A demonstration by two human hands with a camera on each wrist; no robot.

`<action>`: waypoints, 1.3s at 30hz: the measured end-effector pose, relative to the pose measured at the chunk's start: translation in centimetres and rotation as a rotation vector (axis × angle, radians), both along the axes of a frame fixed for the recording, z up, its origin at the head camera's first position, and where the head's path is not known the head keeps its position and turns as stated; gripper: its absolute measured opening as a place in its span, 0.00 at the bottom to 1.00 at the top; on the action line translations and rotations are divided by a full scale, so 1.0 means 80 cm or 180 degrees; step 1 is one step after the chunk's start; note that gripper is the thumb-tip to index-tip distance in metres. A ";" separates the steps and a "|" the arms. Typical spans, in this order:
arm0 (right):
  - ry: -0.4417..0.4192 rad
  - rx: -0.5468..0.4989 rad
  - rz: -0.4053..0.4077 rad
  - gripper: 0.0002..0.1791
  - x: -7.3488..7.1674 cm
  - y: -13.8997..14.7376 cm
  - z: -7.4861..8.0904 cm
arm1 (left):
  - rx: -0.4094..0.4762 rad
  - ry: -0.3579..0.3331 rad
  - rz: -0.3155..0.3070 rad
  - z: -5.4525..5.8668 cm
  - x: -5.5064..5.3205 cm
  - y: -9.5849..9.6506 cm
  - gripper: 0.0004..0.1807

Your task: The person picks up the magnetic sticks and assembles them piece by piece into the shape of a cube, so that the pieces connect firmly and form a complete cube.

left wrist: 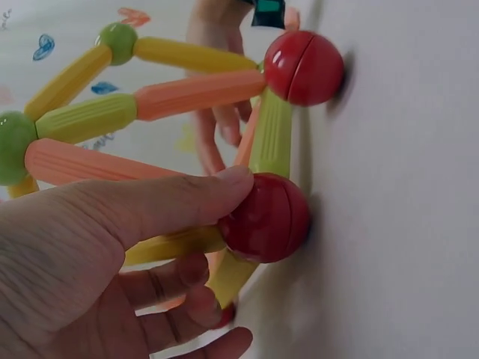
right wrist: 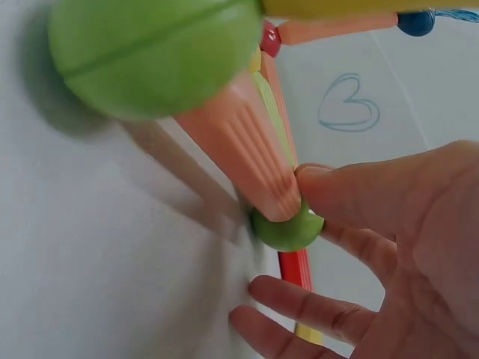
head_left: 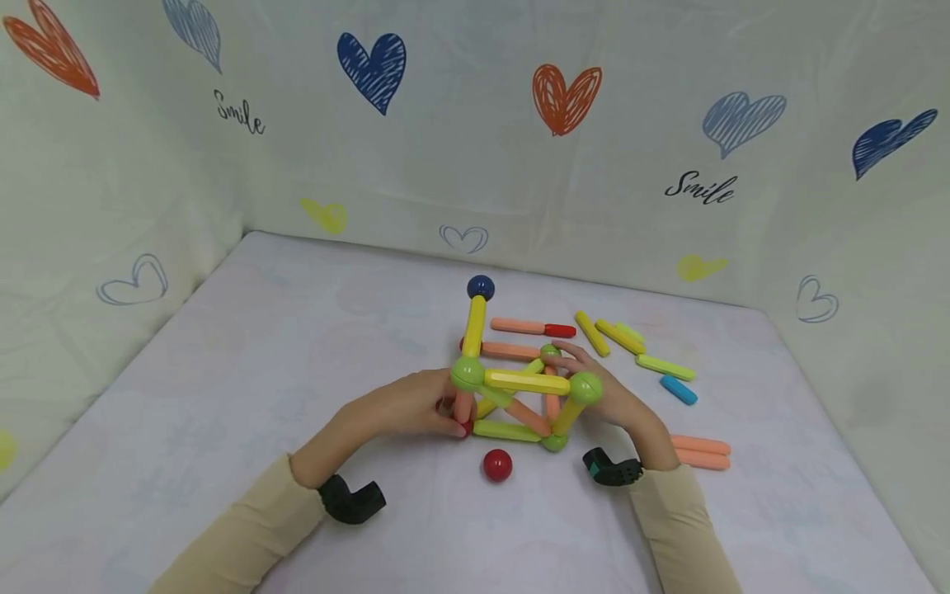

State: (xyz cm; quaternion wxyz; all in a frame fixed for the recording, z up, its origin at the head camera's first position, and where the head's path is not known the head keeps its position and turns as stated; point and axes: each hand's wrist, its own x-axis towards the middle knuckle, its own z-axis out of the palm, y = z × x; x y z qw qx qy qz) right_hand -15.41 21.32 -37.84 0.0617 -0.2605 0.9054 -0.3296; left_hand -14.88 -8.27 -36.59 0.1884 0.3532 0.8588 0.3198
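Observation:
A toy frame of yellow, lime and salmon rods joined by balls stands mid-table. One yellow rod rises from its left green ball to a dark blue ball. My left hand pinches the red ball at the frame's near left bottom corner, thumb on top. At the far right bottom corner, my right hand holds a green ball between thumb and forefinger, its other fingers spread. A loose red ball lies just in front of the frame.
Behind the frame lie a salmon rod and a red rod end to end. Yellow rods, a lime rod and a blue rod lie at the right. Two salmon rods sit beside the right wrist.

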 end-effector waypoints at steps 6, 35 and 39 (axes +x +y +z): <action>-0.0003 0.0259 -0.0339 0.19 0.000 -0.002 0.007 | 0.0188 -0.0114 0.0236 -0.005 -0.018 -0.013 0.09; -0.0642 0.0437 0.0136 0.13 0.037 -0.078 0.024 | 0.0352 0.0054 0.1836 -0.018 -0.059 -0.058 0.17; -0.0636 0.0435 0.0130 0.13 0.039 -0.082 0.023 | 0.0366 -0.0034 0.1886 -0.019 -0.060 -0.058 0.18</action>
